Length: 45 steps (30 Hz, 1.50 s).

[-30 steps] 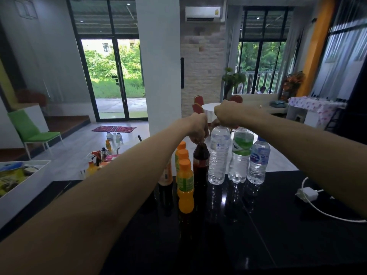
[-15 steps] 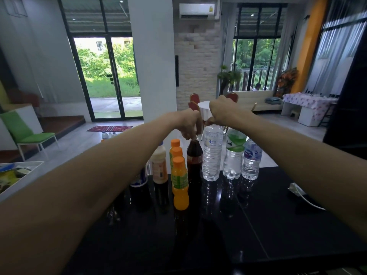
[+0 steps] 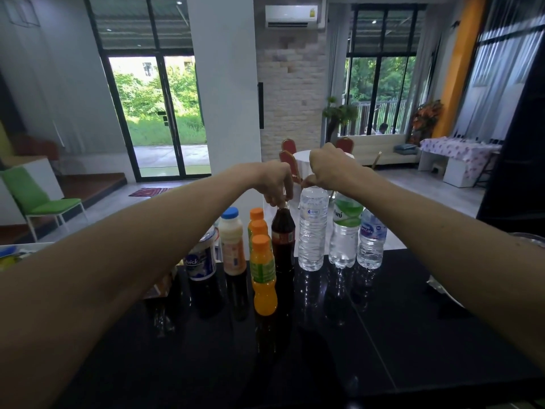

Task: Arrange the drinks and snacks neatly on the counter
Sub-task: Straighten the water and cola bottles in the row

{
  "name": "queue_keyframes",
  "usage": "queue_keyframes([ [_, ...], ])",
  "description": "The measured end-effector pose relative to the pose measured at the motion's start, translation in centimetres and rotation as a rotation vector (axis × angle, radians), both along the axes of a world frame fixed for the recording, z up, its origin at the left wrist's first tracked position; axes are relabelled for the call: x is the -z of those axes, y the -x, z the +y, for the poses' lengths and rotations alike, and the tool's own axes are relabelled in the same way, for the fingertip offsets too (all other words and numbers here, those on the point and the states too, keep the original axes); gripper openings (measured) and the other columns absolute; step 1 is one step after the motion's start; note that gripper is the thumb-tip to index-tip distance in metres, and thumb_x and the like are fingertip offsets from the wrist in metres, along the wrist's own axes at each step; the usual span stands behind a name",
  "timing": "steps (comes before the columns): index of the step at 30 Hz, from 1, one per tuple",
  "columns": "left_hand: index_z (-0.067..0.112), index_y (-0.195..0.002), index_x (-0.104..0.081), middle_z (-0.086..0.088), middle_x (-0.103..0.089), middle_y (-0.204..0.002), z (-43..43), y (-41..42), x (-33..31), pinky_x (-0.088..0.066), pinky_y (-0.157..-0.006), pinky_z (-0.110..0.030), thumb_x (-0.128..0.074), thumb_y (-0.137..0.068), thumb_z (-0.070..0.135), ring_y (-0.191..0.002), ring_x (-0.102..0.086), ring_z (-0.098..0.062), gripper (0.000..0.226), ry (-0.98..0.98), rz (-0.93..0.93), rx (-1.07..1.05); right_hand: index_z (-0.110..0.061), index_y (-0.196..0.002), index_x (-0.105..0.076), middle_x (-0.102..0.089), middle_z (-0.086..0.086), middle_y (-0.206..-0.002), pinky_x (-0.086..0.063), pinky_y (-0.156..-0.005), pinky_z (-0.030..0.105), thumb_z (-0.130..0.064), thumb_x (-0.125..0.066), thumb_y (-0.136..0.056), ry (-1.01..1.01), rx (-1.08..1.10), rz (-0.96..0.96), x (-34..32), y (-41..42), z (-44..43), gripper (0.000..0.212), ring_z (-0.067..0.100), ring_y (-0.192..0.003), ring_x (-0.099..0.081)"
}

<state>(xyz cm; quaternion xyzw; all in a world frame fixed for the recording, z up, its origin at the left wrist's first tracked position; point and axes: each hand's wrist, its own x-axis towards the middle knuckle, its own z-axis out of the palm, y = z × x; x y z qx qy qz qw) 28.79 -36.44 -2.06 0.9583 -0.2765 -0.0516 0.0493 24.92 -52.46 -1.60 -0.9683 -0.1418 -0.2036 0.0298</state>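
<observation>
A row of drinks stands at the far edge of the black counter (image 3: pixel 368 335). My left hand (image 3: pixel 275 183) pinches the cap of a dark cola bottle (image 3: pixel 283 240). My right hand (image 3: pixel 328 169) grips the top of a tall clear water bottle (image 3: pixel 312 228). Right of it stand a green-labelled water bottle (image 3: pixel 345 231) and a smaller blue-labelled one (image 3: pixel 371 240). Three orange juice bottles (image 3: pixel 263 273) line up front to back beside the cola. Further left are a creamy bottle with a blue cap (image 3: pixel 233 240) and a blue-and-white cup (image 3: pixel 201 259).
A snack pack (image 3: pixel 160 286) lies partly hidden under my left forearm. A white tray (image 3: pixel 11 255) with packets sits at the far left. A silvery rim (image 3: pixel 442 287) shows at the right edge behind my right arm. Beyond the counter are a green chair and a white pillar.
The view has shifted, and the creamy bottle and cup now show left of my arm. Both hands stay on the cola and tall water bottle tops; the white charger is out of sight.
</observation>
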Motion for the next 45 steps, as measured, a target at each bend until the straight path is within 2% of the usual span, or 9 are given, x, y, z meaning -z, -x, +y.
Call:
queue_keyframes([
  [8,0.006,-0.125,-0.062,-0.005,-0.074,-0.088,-0.4,-0.5,-1.3,-0.061,-0.063,-0.027,-0.08,-0.081,0.022,-0.068,-0.074,-0.016,0.05,-0.036,0.049,-0.051,-0.021,-0.057,-0.04,-0.042,-0.002,-0.064,-0.033,-0.05,0.027,-0.045,-0.077,-0.079,0.028,-0.038,0.012,-0.3,-0.6,-0.4,0.049,0.018,-0.061,-0.049],
  [13,0.003,-0.112,-0.068,-0.005,-0.072,-0.092,-1.0,-0.6,-4.7,-0.059,-0.064,-0.028,-0.068,-0.09,0.017,-0.071,-0.072,-0.016,0.026,0.076,-0.068,-0.02,-0.016,-0.06,-0.056,-0.055,-0.007,-0.041,-0.038,-0.043,0.02,-0.041,-0.072,-0.084,-0.081,-0.038,0.069,-2.5,-0.7,-3.8,0.038,0.001,-0.033,-0.055],
  [18,0.011,-0.109,-0.072,0.007,-0.067,-0.088,-4.7,-0.6,-5.3,-0.045,-0.068,-0.021,-0.063,-0.094,0.037,-0.077,-0.061,-0.005,0.032,0.289,-0.282,0.091,-0.006,-0.07,-0.066,-0.058,0.0,-0.055,-0.037,-0.045,0.021,-0.029,-0.073,-0.084,0.066,0.138,0.007,-3.1,-0.1,-9.9,0.028,0.012,-0.05,-0.057],
  [21,0.01,-0.11,-0.071,0.003,-0.067,-0.095,-8.3,-0.6,-3.8,-0.043,-0.066,-0.021,-0.064,-0.09,0.05,-0.08,-0.06,-0.01,0.045,0.218,-0.259,0.148,-0.008,-0.08,-0.068,-0.066,0.008,-0.074,-0.054,-0.064,0.036,-0.029,-0.072,-0.085,0.053,0.173,0.041,-1.3,0.4,-12.6,0.021,0.022,-0.068,-0.061],
  [24,0.005,-0.087,-0.069,0.0,-0.065,-0.078,-11.3,-0.8,-2.2,-0.04,-0.056,-0.025,-0.057,-0.078,0.074,-0.067,-0.057,-0.016,0.07,0.1,-0.277,0.164,-0.008,-0.105,-0.071,-0.071,0.011,-0.099,-0.055,-0.078,0.039,-0.028,-0.07,-0.086,-0.022,0.112,0.109,1.2,0.6,-14.1,0.028,0.025,-0.085,-0.063],
  [27,0.017,-0.064,-0.048,0.003,-0.056,-0.066,-13.0,-1.2,-1.2,-0.035,-0.049,-0.027,-0.048,-0.079,0.081,-0.058,-0.052,-0.013,0.066,0.01,-0.443,0.127,-0.014,-0.12,-0.068,-0.069,0.006,-0.11,-0.043,-0.075,0.029,-0.033,-0.069,-0.088,-0.021,0.066,0.177,3.0,0.5,-14.7,0.037,0.025,-0.096,-0.062],
  [31,0.027,-0.064,-0.032,0.006,-0.043,-0.065,-14.1,-1.1,-1.0,-0.032,-0.054,-0.029,-0.045,-0.083,0.079,-0.057,-0.04,-0.011,0.056,-0.067,-0.508,0.054,-0.019,-0.11,-0.074,-0.073,0.006,-0.108,-0.048,-0.083,0.032,-0.027,-0.069,-0.089,0.016,0.035,0.173,4.2,-0.4,-14.8,0.023,0.025,-0.1,-0.062],
  [39,0.012,-0.092,-0.064,0.005,-0.066,-0.067,-15.4,-0.9,-2.5,-0.043,-0.048,-0.019,-0.068,-0.09,0.04,-0.056,-0.062,-0.007,0.028,-0.091,-0.269,-0.012,-0.016,-0.101,-0.077,-0.074,0.007,-0.098,-0.052,-0.078,0.031,-0.018,-0.073,-0.084,-0.014,0.022,0.122,4.3,-1.0,-14.6,0.017,0.016,-0.079,-0.058],
  [45,0.016,-0.078,-0.057,0.004,-0.064,-0.074,-15.4,0.0,-2.9,-0.052,-0.07,-0.029,-0.057,-0.096,0.045,-0.071,-0.062,-0.014,0.034,-0.25,-0.317,0.088,-0.015,-0.099,-0.077,-0.074,0.008,-0.091,-0.059,-0.073,0.034,-0.017,-0.074,-0.084,-0.049,0.032,0.167,4.0,-0.8,-14.5,0.016,0.016,-0.068,-0.064],
])
